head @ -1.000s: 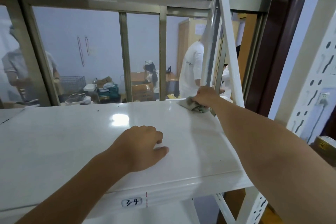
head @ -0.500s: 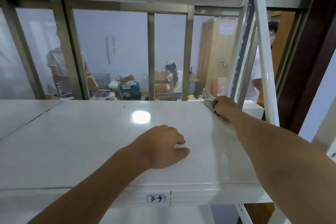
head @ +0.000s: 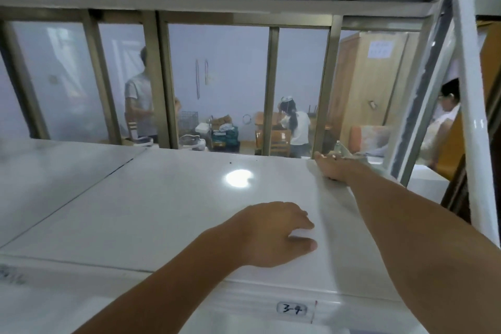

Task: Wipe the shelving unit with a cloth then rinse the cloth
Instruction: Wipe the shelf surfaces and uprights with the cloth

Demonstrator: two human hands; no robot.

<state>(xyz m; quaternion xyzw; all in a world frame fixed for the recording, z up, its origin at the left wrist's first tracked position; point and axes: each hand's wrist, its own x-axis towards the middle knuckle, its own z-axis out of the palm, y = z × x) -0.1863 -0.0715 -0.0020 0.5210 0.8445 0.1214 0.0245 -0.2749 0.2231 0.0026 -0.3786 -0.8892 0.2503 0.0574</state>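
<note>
Head view: the left hand rests low in the centre on the white shelf, its fingers loosely curled, thumb out, holding nothing. At right of centre, the right hand lies on the cloth at the shelf's rear edge; blur hides whether its fingers grip or press flat. A label reads 3-4.

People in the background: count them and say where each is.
3. Left person stands behind the glass; middle person is by a chair; right person shows beside the shelf post. The window frame may hide others.
</note>
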